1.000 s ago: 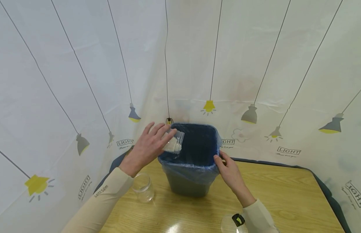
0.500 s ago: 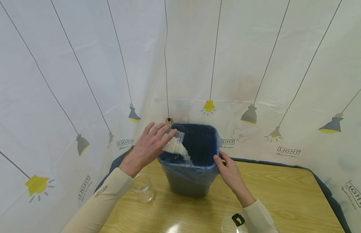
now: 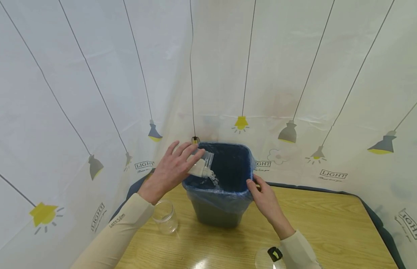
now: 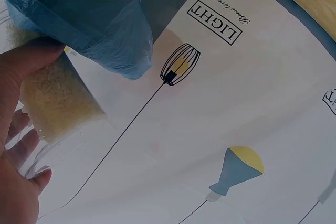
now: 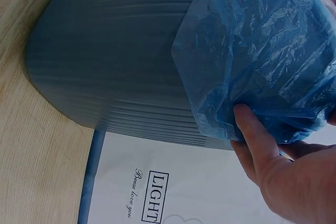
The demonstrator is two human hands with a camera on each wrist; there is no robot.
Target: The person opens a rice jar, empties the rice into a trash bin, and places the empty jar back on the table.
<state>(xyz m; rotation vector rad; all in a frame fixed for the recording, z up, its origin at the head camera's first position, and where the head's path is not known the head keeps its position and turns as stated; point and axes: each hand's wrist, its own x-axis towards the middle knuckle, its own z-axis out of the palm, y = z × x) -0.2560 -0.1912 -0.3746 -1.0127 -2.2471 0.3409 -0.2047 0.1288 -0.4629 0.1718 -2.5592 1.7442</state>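
Observation:
A grey trash bin stands upright on the table, its mouth lined with a blue plastic bag folded over the rim. My left hand grips a clear jar tipped sideways over the bin's left side. White grains that look like rice fill part of the jar, and some spill from its mouth into the bin. At the bin's right rim, my right hand holds the edge through the bag, thumb on the near side. The bin's bottom inside is hidden.
A second clear jar, without a lid, stands left of the bin. By the right sleeve lies a clear round disc on the wooden table. Behind rises a white sheet printed with lamps.
The grains were still inside the jar's mouth a second ago; then a thick stream poured out, and now a thinner one falls. Both hands and the bin have stayed in place.

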